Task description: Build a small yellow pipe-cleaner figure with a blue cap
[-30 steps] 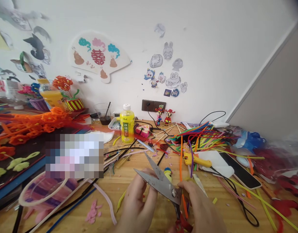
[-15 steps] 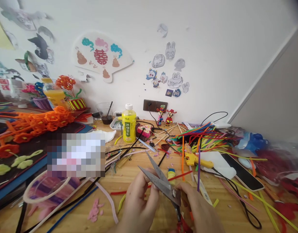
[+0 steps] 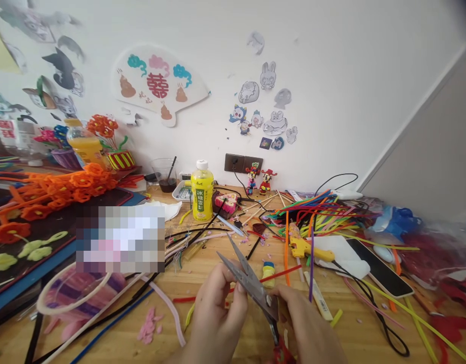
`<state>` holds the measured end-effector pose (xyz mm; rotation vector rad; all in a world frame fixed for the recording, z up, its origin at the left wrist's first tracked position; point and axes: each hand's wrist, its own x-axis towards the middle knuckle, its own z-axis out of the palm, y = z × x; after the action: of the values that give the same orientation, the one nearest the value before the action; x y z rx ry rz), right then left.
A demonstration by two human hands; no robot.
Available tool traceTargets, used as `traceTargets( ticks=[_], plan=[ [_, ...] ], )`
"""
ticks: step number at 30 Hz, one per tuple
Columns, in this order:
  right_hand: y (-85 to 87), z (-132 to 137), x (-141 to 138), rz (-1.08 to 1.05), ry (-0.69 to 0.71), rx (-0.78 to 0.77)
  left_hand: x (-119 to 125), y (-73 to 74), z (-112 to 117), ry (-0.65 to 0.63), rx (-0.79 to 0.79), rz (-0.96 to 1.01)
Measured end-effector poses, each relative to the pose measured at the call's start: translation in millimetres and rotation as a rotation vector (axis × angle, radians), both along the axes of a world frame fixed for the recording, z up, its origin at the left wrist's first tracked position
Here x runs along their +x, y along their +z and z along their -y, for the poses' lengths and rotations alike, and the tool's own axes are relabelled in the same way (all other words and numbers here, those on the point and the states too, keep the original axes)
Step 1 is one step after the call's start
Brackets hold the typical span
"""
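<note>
Low in the middle, my right hand (image 3: 305, 316) grips red-handled scissors (image 3: 253, 288), their blades parted and pointing up and to the left. My left hand (image 3: 221, 308) is closed just left of the blades, thumb against fingers. One blade passes over its fingertips, and whatever lies in that pinch is hidden or too small to name. Behind the scissors, a small yellow tub with a blue top (image 3: 268, 273) sits on the wooden table (image 3: 214, 253). A red pipe cleaner (image 3: 282, 274) lies across it.
A yellow drink bottle (image 3: 202, 192) stands at the back. On the right are a yellow glue gun (image 3: 309, 248), a phone (image 3: 382, 268) and a heap of pipe cleaners (image 3: 324, 217). Orange fuzzy flowers (image 3: 62, 189) and a pink-purple basket (image 3: 76, 298) lie left.
The scissors' handles have shifted slightly left with my right hand, the blades still parted. My left hand keeps its pinch. The view has moved very little.
</note>
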<state>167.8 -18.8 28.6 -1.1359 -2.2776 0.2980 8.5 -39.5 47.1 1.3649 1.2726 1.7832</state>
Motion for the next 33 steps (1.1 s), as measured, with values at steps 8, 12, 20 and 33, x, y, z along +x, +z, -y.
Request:
traceTargets(
  ticks=[8, 12, 20, 33],
  plan=[
    [-4.2, 1, 0, 0.048, 0.020, -0.008, 0, -2.4, 2, -0.005, -0.001, 0.031],
    [-9.6, 0, 3, 0.085, 0.008, -0.045, 0, 0.0, 2, -0.007, 0.016, 0.053],
    [3.4, 0, -1, 0.057, 0.013, -0.087, 0, 0.4, -1, -0.013, 0.020, 0.070],
    [2.2, 3, -1, 0.061, -0.014, -0.194, 0, 0.7, 0, -0.004, 0.039, 0.059]
  ],
)
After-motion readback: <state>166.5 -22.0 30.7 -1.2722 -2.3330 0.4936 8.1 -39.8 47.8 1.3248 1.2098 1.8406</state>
